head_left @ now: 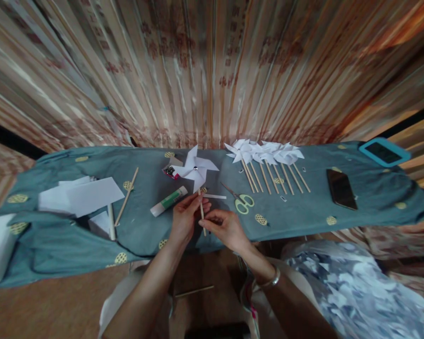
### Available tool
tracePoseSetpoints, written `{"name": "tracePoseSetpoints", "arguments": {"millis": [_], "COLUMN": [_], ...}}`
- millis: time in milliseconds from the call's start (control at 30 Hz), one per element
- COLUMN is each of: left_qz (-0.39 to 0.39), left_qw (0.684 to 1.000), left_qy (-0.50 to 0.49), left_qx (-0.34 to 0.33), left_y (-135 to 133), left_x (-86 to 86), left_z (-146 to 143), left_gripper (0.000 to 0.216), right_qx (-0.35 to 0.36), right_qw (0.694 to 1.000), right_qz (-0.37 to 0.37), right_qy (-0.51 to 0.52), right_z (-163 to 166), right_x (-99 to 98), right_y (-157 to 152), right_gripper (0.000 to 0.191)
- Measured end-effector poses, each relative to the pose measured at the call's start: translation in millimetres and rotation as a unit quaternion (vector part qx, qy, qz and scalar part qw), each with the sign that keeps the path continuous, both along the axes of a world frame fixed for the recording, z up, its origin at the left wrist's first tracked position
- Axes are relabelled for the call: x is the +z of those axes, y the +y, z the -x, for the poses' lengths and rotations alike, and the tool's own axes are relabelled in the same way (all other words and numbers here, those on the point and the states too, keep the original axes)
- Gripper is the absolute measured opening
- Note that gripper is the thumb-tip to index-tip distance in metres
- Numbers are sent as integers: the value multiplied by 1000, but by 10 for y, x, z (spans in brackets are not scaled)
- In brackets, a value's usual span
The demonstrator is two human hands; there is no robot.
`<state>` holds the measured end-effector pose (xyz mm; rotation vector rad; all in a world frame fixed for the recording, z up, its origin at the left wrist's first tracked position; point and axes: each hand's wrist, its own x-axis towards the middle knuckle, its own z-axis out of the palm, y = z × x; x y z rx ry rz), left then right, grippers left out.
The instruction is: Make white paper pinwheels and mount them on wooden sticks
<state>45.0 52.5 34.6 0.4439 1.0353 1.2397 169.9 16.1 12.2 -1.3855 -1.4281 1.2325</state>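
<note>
A white paper pinwheel (195, 170) on a thin wooden stick stands up between my hands, over the front edge of a table covered in blue-green cloth (304, 212). My left hand (185, 217) pinches the stick just below the paper head. My right hand (224, 226) is closed on the stick's lower part. A narrow white paper strip (215, 196) lies just behind my fingers. A glue stick (168, 201) with a green label lies left of the pinwheel, and green-handled scissors (240, 201) lie to its right.
Several finished pinwheels (265, 153) on sticks lie in a row at the back right. A dark phone (341, 189) and a blue-framed tablet (384, 151) are far right. White paper sheets (79, 194) and a loose stick (126, 196) lie left. A striped curtain hangs behind.
</note>
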Motion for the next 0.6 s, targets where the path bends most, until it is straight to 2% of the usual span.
{"name": "tracePoseSetpoints", "arguments": {"millis": [200,333,467,600], "left_qz": [-1,-24,-20,-16], "left_qw": [1000,999,999,999], "left_qy": [-4,-12,4,17], "left_qx": [-5,-20,-42,-48], "left_y": [37,41,35,43], "left_x": [-4,-35,-97,-152], "left_z": [-25,-54,-78,-82], "left_gripper": [45,44,47,48], "right_qx": [-5,-38,-108,-139], "right_qw": [1000,996,970,937], "right_qz": [-3,-42,-103,-137], "right_qy": [-16,-75,-192,-290], "right_z": [15,-117,-357,-587], "right_x": [-26,95,256,297], "right_y": [24,135,309,435], "right_gripper": [18,16,20,23]}}
